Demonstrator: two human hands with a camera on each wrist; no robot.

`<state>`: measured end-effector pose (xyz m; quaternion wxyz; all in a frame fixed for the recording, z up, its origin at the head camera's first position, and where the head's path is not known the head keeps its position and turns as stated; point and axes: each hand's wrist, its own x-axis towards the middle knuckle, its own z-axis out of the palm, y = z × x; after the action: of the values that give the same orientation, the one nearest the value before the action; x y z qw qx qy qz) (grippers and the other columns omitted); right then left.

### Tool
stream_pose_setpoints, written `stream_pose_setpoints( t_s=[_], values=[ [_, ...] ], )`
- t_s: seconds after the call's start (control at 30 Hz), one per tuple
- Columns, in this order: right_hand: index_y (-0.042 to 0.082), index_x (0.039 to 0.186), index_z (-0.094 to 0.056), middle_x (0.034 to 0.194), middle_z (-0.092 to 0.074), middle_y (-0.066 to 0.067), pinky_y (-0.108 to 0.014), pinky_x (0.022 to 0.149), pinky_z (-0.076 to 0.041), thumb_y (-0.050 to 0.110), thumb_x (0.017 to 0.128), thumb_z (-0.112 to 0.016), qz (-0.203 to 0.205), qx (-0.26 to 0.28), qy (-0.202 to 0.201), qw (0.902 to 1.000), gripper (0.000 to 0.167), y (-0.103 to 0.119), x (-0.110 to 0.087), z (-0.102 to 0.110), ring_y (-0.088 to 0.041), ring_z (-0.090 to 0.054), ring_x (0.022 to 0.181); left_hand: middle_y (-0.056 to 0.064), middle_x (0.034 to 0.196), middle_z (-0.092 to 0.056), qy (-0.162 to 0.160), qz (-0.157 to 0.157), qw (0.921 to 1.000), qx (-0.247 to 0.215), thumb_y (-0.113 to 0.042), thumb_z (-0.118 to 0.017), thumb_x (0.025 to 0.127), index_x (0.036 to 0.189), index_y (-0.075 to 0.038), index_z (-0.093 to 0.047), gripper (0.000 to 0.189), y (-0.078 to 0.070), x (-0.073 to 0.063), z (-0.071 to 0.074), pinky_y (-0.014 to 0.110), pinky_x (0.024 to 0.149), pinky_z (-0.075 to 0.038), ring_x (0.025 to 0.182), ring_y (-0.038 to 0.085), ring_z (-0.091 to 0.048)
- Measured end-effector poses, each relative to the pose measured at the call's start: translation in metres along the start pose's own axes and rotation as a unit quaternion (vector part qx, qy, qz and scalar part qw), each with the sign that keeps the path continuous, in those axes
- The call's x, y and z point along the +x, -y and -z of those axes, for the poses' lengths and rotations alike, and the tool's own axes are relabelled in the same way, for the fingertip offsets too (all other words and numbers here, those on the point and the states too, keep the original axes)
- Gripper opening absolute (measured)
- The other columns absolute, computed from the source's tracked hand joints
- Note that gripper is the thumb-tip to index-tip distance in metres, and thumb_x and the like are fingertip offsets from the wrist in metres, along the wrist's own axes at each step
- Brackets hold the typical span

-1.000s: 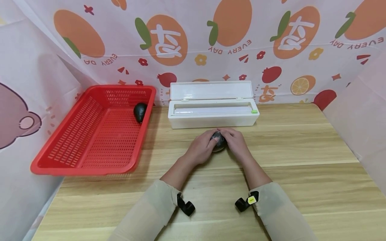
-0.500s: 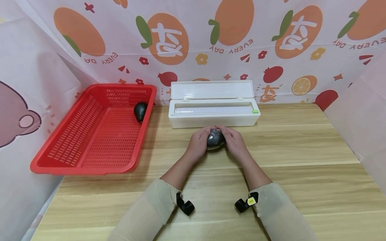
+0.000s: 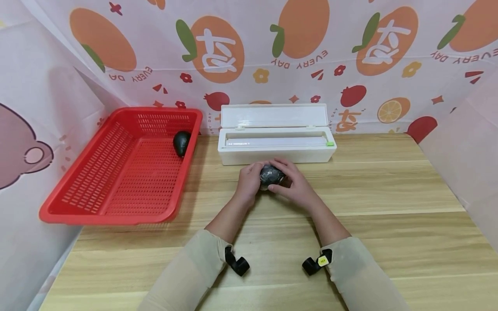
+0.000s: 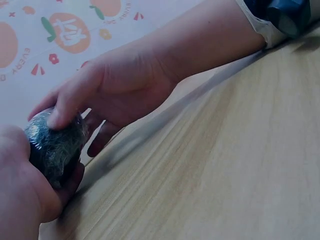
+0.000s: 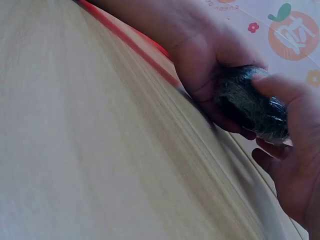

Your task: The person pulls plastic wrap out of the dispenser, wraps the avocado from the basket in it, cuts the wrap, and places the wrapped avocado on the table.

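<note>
Passing room ran along the right edge of the desk [image 3: 404, 190] and between the forearms [image 3: 229, 218]. Left hand [image 3: 249, 180] and right hand [image 3: 297, 186], joined at the wrapped fruit [image 3: 271, 175], barred the middle of the white box [image 3: 277, 157]; the red basket [image 3: 120, 219] filled the far left corner.

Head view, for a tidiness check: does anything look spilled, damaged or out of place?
Nothing looks spilled or damaged. One oddity: the near-left corner of the red basket seems to overhang the left edge of the table, so it looks carelessly placed; its underside is hidden.
</note>
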<state>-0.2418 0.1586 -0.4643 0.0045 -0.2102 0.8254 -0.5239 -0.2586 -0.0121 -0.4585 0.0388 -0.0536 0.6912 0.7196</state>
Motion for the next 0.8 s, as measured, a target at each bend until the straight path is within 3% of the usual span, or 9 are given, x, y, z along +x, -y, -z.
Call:
stream_pose_setpoints(
  t_s=[0.07, 0.2, 0.43, 0.6, 0.8],
  values=[
    [0.026, 0.145, -0.049, 0.152, -0.04, -0.002, -0.05, 0.116, -0.029, 0.026, 0.086, -0.077, 0.018, -0.008, 0.001, 0.9998, 0.065, -0.001, 0.001, 0.0, -0.024, -0.036, 0.141, 0.008, 0.111, -0.072, -0.001, 0.003, 1.0, 0.004, -0.025, -0.05, 0.094, 0.107, -0.009, -0.076, 0.033, -0.001, -0.001, 0.0, 0.032, 0.091, -0.048, 0.104, 0.018, -0.06],
    [0.025, 0.144, -0.051, 0.143, -0.05, -0.003, -0.049, 0.113, -0.033, 0.027, 0.086, -0.076, 0.027, -0.03, 0.0, 0.9992, 0.063, -0.004, 0.002, 0.0, -0.023, -0.044, 0.134, 0.01, 0.122, -0.067, 0.01, -0.006, 0.9996, 0.027, -0.031, -0.046, 0.1, 0.117, -0.006, -0.071, 0.038, -0.001, -0.001, 0.002, 0.036, 0.101, -0.043, 0.114, 0.021, -0.057],
    [0.033, 0.144, -0.049, 0.142, -0.053, -0.002, -0.048, 0.112, -0.035, 0.034, 0.088, -0.074, -0.012, -0.028, -0.008, 0.9995, 0.062, -0.007, 0.001, 0.001, -0.023, -0.047, 0.132, 0.008, 0.129, -0.062, 0.07, -0.041, 0.9939, 0.075, -0.052, -0.029, 0.105, 0.124, -0.013, -0.066, 0.058, 0.002, -0.002, 0.003, 0.042, 0.109, -0.037, 0.122, 0.023, -0.053],
    [0.031, 0.148, -0.043, 0.149, -0.046, -0.004, -0.05, 0.115, -0.029, 0.036, 0.089, -0.072, -0.046, 0.002, -0.016, 0.9988, 0.066, -0.004, 0.0, 0.0, -0.026, -0.041, 0.138, 0.008, 0.131, -0.062, 0.086, -0.04, 0.9942, 0.051, -0.045, -0.032, 0.106, 0.127, -0.013, -0.065, 0.051, 0.002, -0.003, 0.001, 0.041, 0.108, -0.037, 0.123, 0.022, -0.053],
    [0.018, 0.146, -0.046, 0.144, -0.045, -0.009, -0.05, 0.115, -0.029, 0.033, 0.102, -0.052, -0.042, 0.035, -0.058, 0.9968, 0.047, 0.005, 0.003, -0.009, -0.028, -0.041, 0.134, 0.008, 0.127, -0.066, 0.055, -0.02, 0.9981, 0.016, -0.026, -0.044, 0.101, 0.124, -0.01, -0.068, 0.037, 0.001, -0.003, -0.006, 0.039, 0.107, -0.041, 0.12, 0.023, -0.058]
  ],
)
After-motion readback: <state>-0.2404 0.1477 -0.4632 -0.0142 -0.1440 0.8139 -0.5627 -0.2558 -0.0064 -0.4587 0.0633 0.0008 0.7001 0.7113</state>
